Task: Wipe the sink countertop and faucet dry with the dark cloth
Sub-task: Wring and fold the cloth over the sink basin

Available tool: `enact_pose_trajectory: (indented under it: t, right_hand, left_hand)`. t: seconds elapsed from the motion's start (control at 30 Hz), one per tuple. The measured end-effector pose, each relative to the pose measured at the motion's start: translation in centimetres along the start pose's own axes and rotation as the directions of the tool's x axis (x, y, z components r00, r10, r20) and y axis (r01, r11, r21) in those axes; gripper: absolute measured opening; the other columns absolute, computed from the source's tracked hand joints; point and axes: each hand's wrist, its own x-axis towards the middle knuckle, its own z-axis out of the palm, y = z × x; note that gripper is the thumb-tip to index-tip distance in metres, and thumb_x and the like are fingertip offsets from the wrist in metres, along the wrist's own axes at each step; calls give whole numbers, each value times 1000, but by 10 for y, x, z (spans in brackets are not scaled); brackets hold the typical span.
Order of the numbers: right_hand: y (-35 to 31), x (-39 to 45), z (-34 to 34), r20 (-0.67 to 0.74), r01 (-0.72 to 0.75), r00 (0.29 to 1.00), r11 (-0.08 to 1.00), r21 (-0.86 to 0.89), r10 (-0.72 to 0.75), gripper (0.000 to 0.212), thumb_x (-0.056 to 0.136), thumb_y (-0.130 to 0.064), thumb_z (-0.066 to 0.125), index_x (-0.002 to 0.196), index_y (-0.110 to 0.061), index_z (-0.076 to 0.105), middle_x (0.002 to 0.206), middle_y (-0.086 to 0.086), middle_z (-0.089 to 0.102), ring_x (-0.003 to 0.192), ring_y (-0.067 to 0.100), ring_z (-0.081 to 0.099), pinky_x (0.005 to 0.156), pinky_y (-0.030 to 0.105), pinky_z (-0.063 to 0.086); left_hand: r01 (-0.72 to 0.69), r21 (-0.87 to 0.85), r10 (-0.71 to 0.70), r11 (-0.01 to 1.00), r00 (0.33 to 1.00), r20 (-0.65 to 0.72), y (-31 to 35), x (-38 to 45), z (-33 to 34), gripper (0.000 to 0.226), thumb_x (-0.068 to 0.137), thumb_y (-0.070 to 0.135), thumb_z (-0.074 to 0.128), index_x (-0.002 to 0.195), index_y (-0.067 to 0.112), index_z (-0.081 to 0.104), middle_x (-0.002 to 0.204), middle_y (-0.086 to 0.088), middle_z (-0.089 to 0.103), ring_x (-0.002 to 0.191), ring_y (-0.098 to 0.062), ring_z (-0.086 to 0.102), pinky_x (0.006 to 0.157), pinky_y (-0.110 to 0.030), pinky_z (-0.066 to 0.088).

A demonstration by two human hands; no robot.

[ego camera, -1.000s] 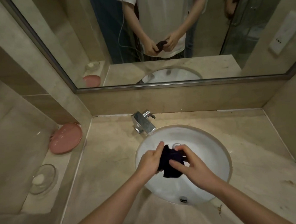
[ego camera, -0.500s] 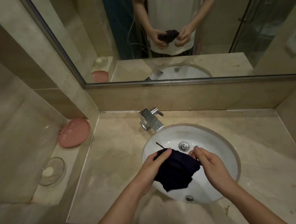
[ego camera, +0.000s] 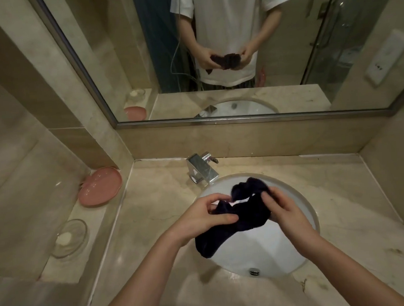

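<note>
The dark cloth (ego camera: 244,217) hangs bunched above the white sink basin (ego camera: 271,249), held by both hands. My left hand (ego camera: 204,217) pinches its left part between thumb and fingers. My right hand (ego camera: 281,209) grips its upper right part, with a fold sticking up past the fingers. A loose end of the cloth droops down toward the basin's left rim. The chrome faucet (ego camera: 203,168) stands behind the basin, apart from the cloth. The beige marble countertop (ego camera: 153,216) surrounds the basin.
A pink dish (ego camera: 99,186) and a clear glass soap dish (ego camera: 69,237) sit on the lower ledge at the left. The mirror (ego camera: 214,51) rises behind the backsplash and shows the person's reflection. Walls close in the counter left and right.
The cloth went from a tight bundle to spread between the hands, and is now bunched and twisted higher, near the faucet side of the basin. Both hands still hold it.
</note>
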Motion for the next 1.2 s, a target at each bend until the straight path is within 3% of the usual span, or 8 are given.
enact_pose_trajectory:
  t: [0.17,0.3,0.4,0.63,0.73,0.87,1.07,1.2]
  right_hand:
    - [-22,-2,-8,-137,47,990,983,178,-23,33,93,-36,60,115,-12,64,94,8,75,89,22,72,88,43,50]
    - [-40,-8,0,32,115,992,983,141,-120,35,92,-31,65,120,-10,59,101,13,73,85,26,68,74,39,53]
    - [-50,-11,7,121,152,979,981,119,-166,25,94,-14,60,118,-6,59,106,11,73,98,21,71,78,24,55]
    - [-80,4,-21,113,367,930,890,-269,-350,26,104,-28,45,124,-27,61,107,-7,70,105,14,66,89,31,51]
    - [-79,11,-33,55,200,979,976,-89,-195,30,102,-42,47,122,-25,62,110,-6,72,109,17,66,91,36,51]
    - [-44,7,-33,316,-265,930,938,224,187,80,67,-65,80,132,-21,63,131,10,66,124,23,61,105,37,43]
    - [3,-15,-26,433,-431,859,843,320,275,43,97,-33,59,137,-16,61,138,11,61,126,29,58,105,39,42]
    - [4,-19,-14,461,-503,818,817,282,345,43,104,-36,44,140,-17,56,137,9,62,124,25,60,99,35,42]
  left_hand:
    - [37,226,-61,973,993,99,-5,-4,-6,18,79,26,84,89,22,70,82,7,71,78,-10,67,75,-26,50]
    - [33,463,-88,886,991,97,-9,0,12,45,66,42,88,102,32,62,109,18,63,105,-3,61,96,-38,52]
    - [-63,252,32,966,992,125,-3,2,34,63,75,32,87,129,38,55,123,16,66,119,0,59,103,-30,49]
    - [-135,-29,135,990,991,8,15,6,47,39,84,22,81,120,15,68,112,-4,75,106,-22,71,93,-36,57]
    - [-133,-306,143,943,990,12,25,5,46,34,90,26,71,122,15,68,118,-13,72,106,-28,70,93,-36,56]
    - [-137,-523,148,841,989,-20,34,7,53,27,93,26,66,116,13,72,115,-14,72,102,-23,69,90,-33,54]
    - [-156,-452,164,878,986,-20,26,4,37,34,98,11,59,130,20,61,131,-11,66,122,-25,63,98,-31,51]
    - [-81,-351,110,933,992,63,20,0,29,40,98,9,61,137,18,55,135,-12,63,125,-28,61,104,-37,50]
